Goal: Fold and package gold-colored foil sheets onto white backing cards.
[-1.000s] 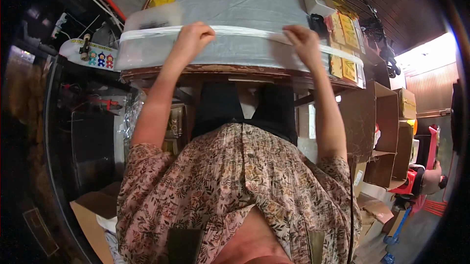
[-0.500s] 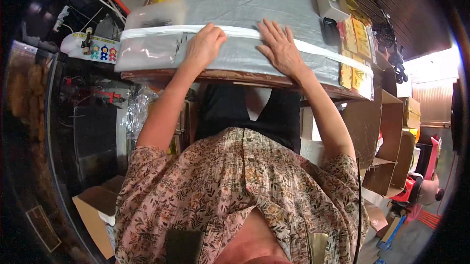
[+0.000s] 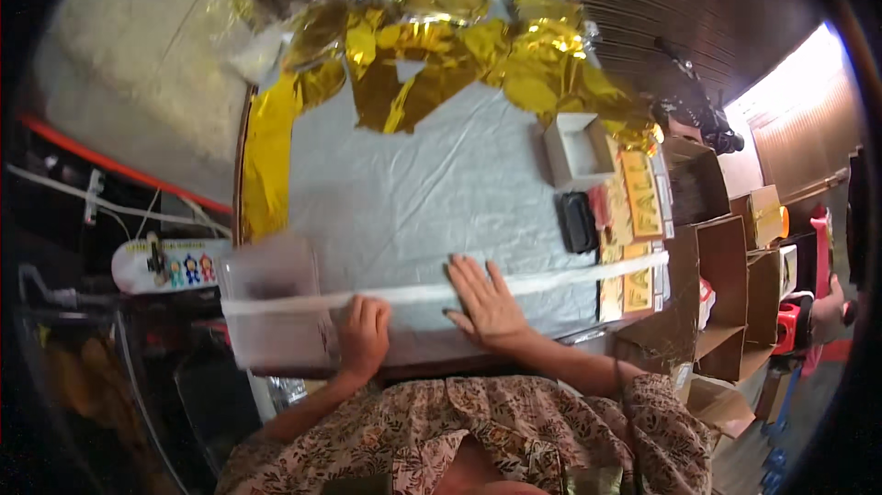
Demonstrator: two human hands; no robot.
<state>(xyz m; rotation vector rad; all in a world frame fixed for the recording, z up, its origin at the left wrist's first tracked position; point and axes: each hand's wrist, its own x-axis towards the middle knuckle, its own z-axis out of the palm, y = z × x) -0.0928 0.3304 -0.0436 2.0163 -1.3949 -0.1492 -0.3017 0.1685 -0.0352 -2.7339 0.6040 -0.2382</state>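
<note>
A long white strip (image 3: 413, 291) runs from left to right across a table under a grey plastic cover (image 3: 404, 192). My left hand (image 3: 364, 337) is closed at the strip's near edge, its fingers curled onto it. Just to the right, my right hand (image 3: 487, 307) lies flat with its fingers spread, the fingertips over the strip. A clear plastic sheet or bag (image 3: 280, 330) sits under the strip's left end. The right end crosses some yellow printed packs (image 3: 636, 291).
Gold foil pieces (image 3: 413, 82) cover the table's far side. Near the right edge are a small white open box (image 3: 579, 153) and a black tray (image 3: 578, 222). A decorated skateboard deck (image 3: 175, 265) lies off the left side. Cardboard boxes (image 3: 721, 265) stand stacked at the right.
My view has tipped up, so more of the far table shows and my hands sit lower in it. Both hands stay at the strip: left closed, right flat.
</note>
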